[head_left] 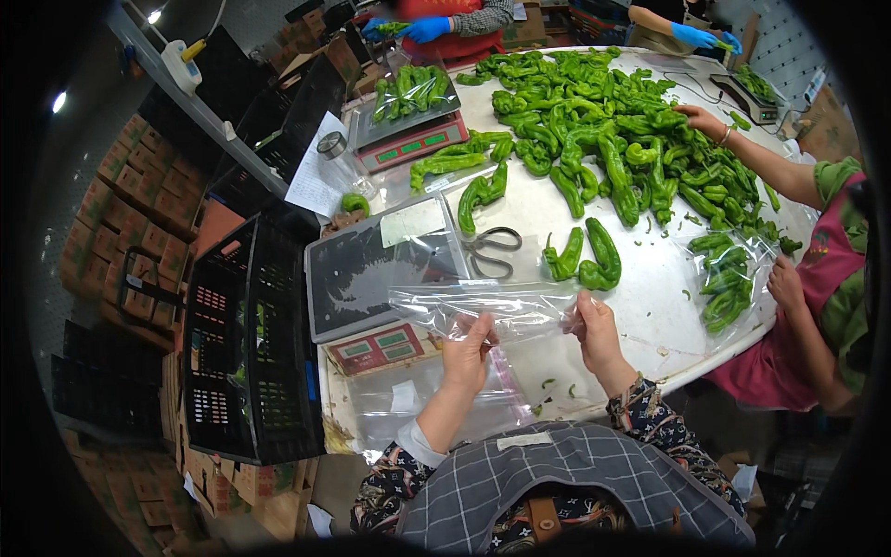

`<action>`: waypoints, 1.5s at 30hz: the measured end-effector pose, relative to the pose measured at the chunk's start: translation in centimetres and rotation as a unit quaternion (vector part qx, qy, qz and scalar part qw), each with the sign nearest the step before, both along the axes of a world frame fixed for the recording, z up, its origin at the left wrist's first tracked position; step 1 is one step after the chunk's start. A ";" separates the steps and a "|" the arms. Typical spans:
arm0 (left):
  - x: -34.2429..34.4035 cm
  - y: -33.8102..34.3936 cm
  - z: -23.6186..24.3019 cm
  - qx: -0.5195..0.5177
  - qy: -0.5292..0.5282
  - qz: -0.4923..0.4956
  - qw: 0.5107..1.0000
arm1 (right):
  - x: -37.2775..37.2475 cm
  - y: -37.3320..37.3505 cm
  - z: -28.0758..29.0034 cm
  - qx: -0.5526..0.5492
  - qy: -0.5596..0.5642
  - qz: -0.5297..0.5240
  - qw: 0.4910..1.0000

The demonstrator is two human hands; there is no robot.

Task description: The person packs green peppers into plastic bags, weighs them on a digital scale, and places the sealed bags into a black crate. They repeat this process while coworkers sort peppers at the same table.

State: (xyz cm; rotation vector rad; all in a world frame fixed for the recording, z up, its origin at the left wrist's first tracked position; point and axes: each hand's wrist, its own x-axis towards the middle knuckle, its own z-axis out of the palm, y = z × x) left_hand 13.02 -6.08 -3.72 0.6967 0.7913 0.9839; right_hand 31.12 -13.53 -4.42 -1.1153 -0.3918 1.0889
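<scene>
Between my two hands a clear plastic bag [520, 302] is stretched out flat, and it looks empty. My left hand [467, 356] pinches one side of it, close to the front of a scale. On the other side, my right hand [597, 336] grips the bag between thumb and fingers. Just beyond lie two green peppers, a curved one [601, 255] and a smaller one [563, 254]. Black-handled scissors [492, 251] rest beside the nearer scale [385, 274], whose dark plate bears scattered bits. More clear bags [436, 399] lie flat below my left hand.
A big heap of green peppers [613, 130] covers the far table. Another scale [408, 130] carries bagged peppers. Left stands a black crate [251, 343]. At right, a person's hand [787, 283] is at a pepper-filled bag [729, 278]; blue-gloved hands [427, 30] work at the far side.
</scene>
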 end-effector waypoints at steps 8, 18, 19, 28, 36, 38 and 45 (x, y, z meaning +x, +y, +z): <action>-3.2 -2.2 -0.6 0.090 0.089 -0.311 0.942 | 5.3 -2.2 -2.7 0.003 0.014 0.069 0.998; -4.7 -0.7 -4.0 -0.170 -0.041 -0.288 0.941 | 9.3 -3.6 -1.1 0.083 0.001 0.338 0.938; -4.1 -1.0 -4.1 -0.159 -0.021 -0.302 0.940 | 9.2 -3.5 -1.3 0.107 0.024 0.331 0.937; -5.2 -1.1 0.8 0.112 0.118 0.057 0.985 | 9.7 -1.8 -1.0 0.058 -0.034 0.164 0.984; -8.2 -3.5 4.3 0.196 0.186 0.201 0.941 | 10.2 -0.7 -1.6 0.052 0.002 0.064 0.997; -9.7 -4.8 4.4 0.211 0.227 0.183 0.933 | 10.7 -0.4 -2.6 0.042 -0.047 0.034 0.997; -12.7 -5.9 4.7 0.145 0.233 0.262 0.925 | 10.6 1.5 -2.8 -0.039 -0.207 -0.039 0.977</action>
